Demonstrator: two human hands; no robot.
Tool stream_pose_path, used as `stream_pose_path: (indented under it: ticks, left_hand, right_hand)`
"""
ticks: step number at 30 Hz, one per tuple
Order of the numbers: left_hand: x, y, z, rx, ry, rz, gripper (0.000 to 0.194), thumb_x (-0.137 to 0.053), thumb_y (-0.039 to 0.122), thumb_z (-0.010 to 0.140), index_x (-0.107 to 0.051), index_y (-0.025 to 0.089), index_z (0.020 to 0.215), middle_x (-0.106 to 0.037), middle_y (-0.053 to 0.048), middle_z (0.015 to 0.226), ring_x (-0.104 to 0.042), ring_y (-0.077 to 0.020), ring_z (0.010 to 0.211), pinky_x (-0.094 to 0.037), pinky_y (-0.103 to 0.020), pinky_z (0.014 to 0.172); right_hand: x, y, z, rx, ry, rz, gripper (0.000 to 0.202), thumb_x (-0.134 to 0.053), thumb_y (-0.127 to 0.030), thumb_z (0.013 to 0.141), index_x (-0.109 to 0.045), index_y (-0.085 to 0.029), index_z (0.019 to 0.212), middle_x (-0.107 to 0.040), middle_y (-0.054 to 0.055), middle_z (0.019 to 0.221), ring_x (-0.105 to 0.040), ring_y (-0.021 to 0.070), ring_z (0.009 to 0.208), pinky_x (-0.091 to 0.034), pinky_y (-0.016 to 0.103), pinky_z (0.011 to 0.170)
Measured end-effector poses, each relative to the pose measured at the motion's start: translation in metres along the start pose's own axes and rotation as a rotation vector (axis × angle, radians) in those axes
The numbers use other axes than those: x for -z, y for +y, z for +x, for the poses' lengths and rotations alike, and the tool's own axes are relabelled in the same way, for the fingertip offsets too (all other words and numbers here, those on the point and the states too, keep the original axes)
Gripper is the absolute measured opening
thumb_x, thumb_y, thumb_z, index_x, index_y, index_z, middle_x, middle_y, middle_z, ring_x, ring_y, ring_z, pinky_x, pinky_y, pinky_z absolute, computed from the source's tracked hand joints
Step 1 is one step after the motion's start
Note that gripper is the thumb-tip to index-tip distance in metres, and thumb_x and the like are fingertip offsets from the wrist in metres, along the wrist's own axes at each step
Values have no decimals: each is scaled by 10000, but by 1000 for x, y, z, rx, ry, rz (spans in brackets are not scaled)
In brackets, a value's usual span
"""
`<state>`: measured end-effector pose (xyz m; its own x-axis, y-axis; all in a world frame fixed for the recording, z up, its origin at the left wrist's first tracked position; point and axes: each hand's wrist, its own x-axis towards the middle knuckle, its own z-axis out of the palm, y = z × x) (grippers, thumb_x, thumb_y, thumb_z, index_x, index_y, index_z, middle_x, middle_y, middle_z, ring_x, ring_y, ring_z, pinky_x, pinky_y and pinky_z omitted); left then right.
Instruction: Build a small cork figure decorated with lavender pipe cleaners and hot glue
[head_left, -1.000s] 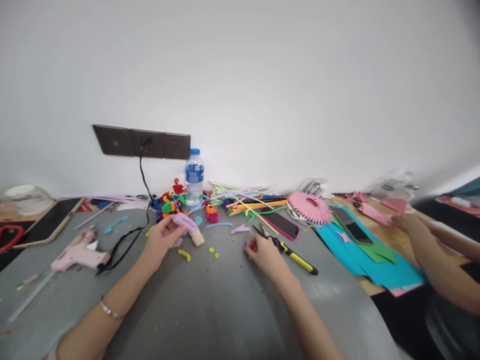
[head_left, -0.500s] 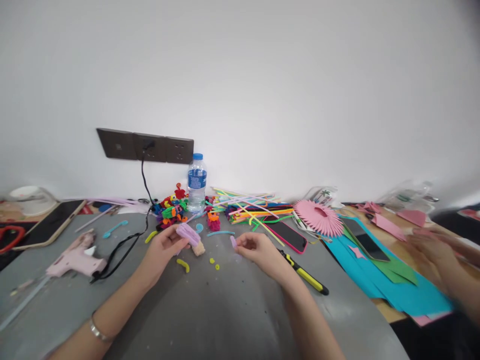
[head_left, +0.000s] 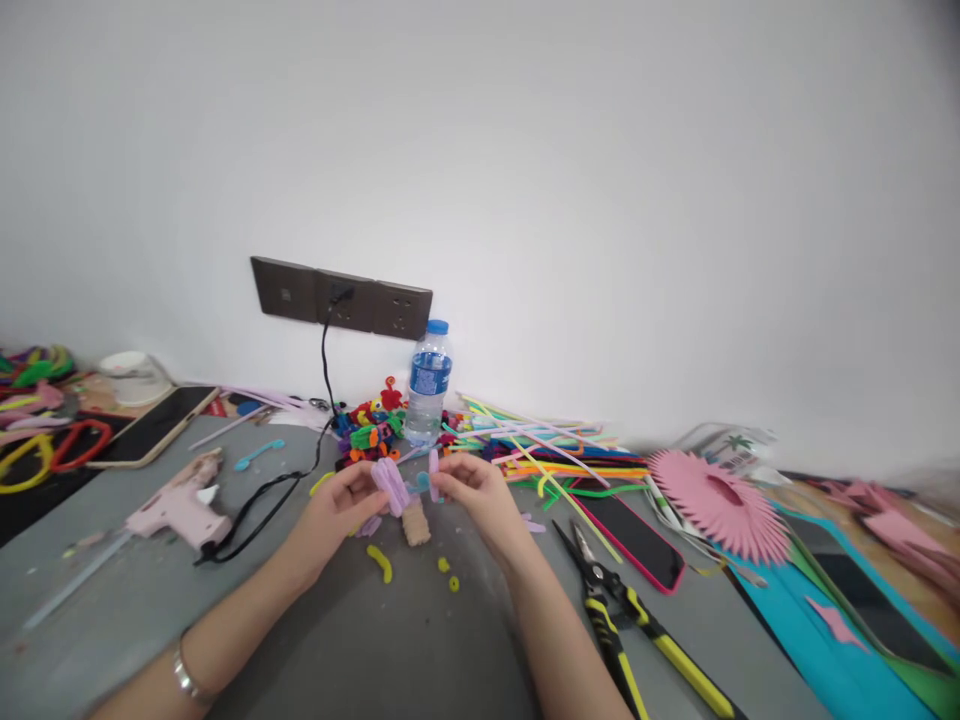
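- While the left hand (head_left: 330, 525) pinches a fuzzy purple bundle (head_left: 391, 486) between thumb and fingers, the right hand (head_left: 476, 495) grasps a short purple strip (head_left: 434, 474) by its fingertips, in the head view.
- The bundle lies left of the strip, just beside it but apart; both are held above the grey table (head_left: 300, 660).
- The bundle's long axis tilts from upper left to lower right, with a beige piece (head_left: 415, 525) at its lower end; the strip stands nearly upright. The right hand is nearer the bundle's right side.
- Counted: one bundle, one beige piece, one strip in the right hand; below them, one curved yellow piece (head_left: 379, 564) and two small yellow bits (head_left: 443, 565).
- Farther out: one glue gun (head_left: 176, 510) on the left, one bottle (head_left: 430, 375) by the wall, three phones (head_left: 634, 542) in all.
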<state>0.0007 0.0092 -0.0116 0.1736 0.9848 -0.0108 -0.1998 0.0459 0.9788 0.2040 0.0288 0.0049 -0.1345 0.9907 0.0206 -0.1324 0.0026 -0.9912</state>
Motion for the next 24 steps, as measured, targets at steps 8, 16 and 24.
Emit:
stream_pose_path:
  ticks: [8,16,24]
  left_hand:
    - [-3,5,-3,13,-20,41,312,-807,402,696,-722,176,894,-755,-82,917,-691,-235,885,-557,-319,793]
    - [-2,1,-4,-1,-62,28,268,-788,327,732,-724,174,943,-758,-84,978,-693,-223,932,-550,-310,855]
    - [-3,0,-4,-10,-47,62,259,-804,290,685,-746,176,910,-772,-76,927,-711,-234,878,-578,-341,836]
  right_hand:
    - [-13,2,-11,-18,-6,7,256,-834,-373,619,-716,-173,727,-661,11,655,-554,138,584,-460,268,585]
    - [-24,1,-16,-26,0,-35,233,-796,-351,619,-650,-180,677,-604,0,628,-518,136,580,-401,249,547]
    - [-25,-1,-18,8,2,-103,177,-742,-326,661,-658,-175,696,-622,8,647,-532,139,588,-414,256,570]
